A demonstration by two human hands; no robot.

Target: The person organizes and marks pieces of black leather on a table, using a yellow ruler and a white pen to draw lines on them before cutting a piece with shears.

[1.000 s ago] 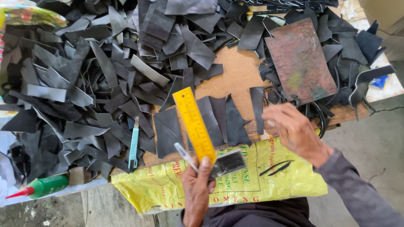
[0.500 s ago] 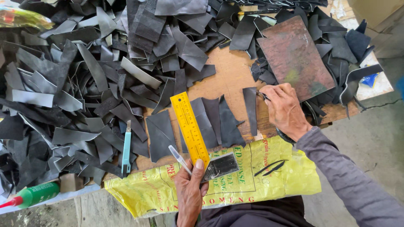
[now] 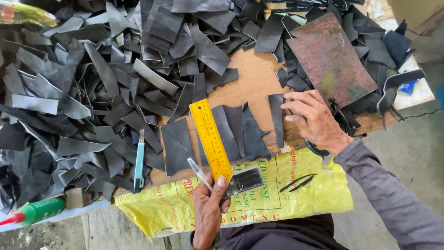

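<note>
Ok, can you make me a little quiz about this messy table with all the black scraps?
1. True or false: the left hand holds a yellow ruler.
2. What does the right hand rest on? A) the green bottle B) a narrow black strip C) the teal-handled tool
3. What thin thing does the left hand hold along with the ruler?

Key: 1 true. 2 B. 3 a clear pen.
</note>
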